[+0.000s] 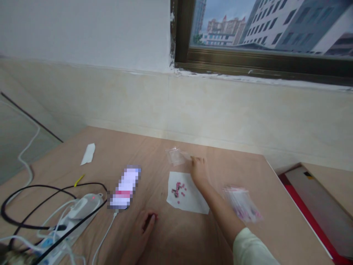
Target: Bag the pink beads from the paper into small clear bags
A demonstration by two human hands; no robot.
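Observation:
My left hand (142, 228) rests low over the table with thumb and fingers pinched together. A small red piece (156, 216) shows at its fingertips; its kind is too small to make out. My right hand (199, 171) reaches past the white paper sheet (190, 204), its fingers closed at the edge of a clear zip bag (186, 154). Another clear zip bag (174, 157) lies flat just left of those fingers. On the paper are several small pink pieces (178, 187) and a few dark ones.
A stack of filled clear bags (244, 204) lies right of my right forearm. Left are a lit phone (125, 187) on a white cable, a power strip (79, 213) with tangled cords, a yellow tie (79, 180) and a white paper scrap (88, 154). The wall (124, 99) borders the table's far edge.

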